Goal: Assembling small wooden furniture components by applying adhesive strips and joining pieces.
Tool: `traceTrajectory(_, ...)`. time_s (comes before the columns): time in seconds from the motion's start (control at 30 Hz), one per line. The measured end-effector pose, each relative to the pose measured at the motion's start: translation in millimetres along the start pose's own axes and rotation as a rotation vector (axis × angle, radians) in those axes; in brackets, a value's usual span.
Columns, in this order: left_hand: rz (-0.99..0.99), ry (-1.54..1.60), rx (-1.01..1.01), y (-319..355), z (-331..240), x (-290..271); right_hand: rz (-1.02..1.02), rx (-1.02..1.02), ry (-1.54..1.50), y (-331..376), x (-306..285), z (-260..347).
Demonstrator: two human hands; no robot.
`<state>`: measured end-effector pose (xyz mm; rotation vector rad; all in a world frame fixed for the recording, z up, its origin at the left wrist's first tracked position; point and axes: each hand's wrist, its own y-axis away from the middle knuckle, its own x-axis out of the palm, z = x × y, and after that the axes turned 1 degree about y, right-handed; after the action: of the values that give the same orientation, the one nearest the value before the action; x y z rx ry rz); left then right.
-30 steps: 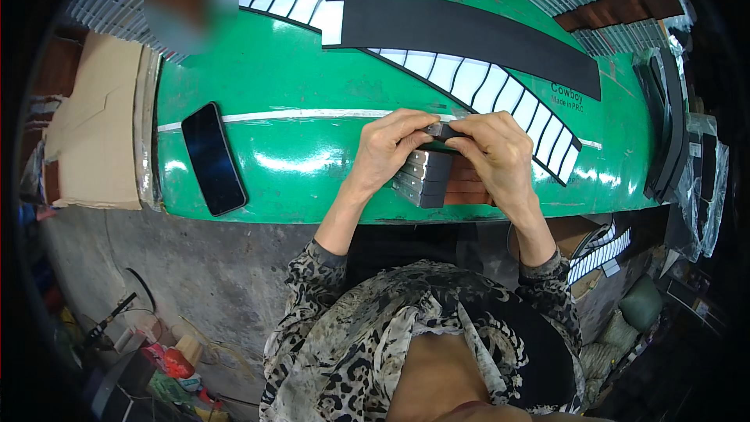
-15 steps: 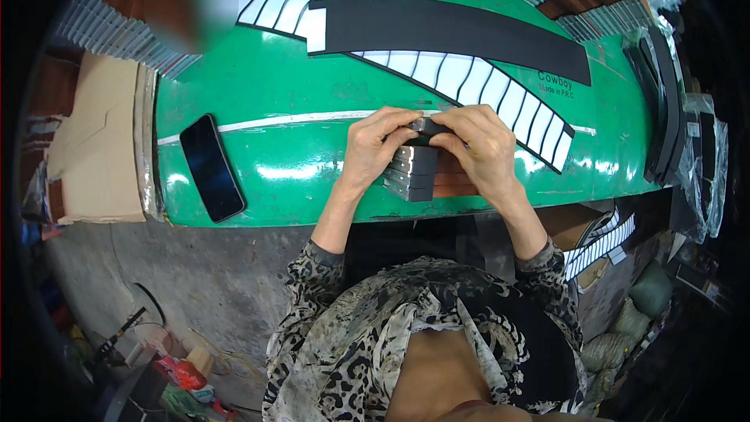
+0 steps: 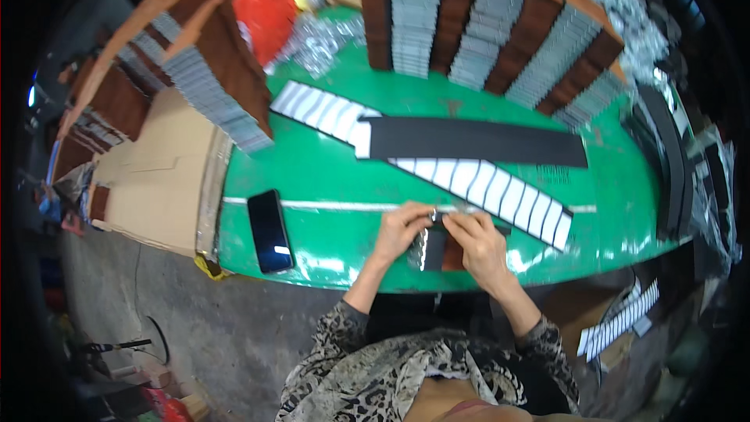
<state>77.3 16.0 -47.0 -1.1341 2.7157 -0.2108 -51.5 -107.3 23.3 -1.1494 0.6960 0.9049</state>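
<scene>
Both hands meet over the near part of the green table (image 3: 351, 180). My left hand (image 3: 400, 232) is closed in a pinch on the left end of a small dark piece (image 3: 437, 219). From the other side my right hand (image 3: 480, 250) pinches the same piece; the fingers cover most of it, so its exact kind is unclear. Just below the hands lies a short stack of reddish-brown pieces (image 3: 454, 256) with a dark grey end, partly hidden by my right hand. Beyond them, a long black strip (image 3: 476, 141) lies across a strip of white-backed stickers (image 3: 508, 202).
A phone (image 3: 271, 232) lies left of my hands. Tall stacks of brown, grey-edged pieces (image 3: 488, 27) stand at the back, with another stack (image 3: 219, 78) at the left. Cardboard (image 3: 160, 180), a red plastic bag (image 3: 264, 17) and black strips (image 3: 668, 164) sit around the table's edges.
The view has tilted up, so the table sits lower in the picture and the back stacks show more. Both hands keep pinching the small dark piece above the stack.
</scene>
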Motion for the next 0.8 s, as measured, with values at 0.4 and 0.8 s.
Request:
traceTrajectory(0.4,0.078,-0.022,-0.044,-0.4,-10.5,-9.6,-0.092,0.042,-0.159,1.7,-14.6,-4.6)
traceTrajectory(0.8,0.574,-0.444,0.195,20.4,-18.3,-28.1,0.364,0.402,-0.685,113.9,-30.8,-87.5)
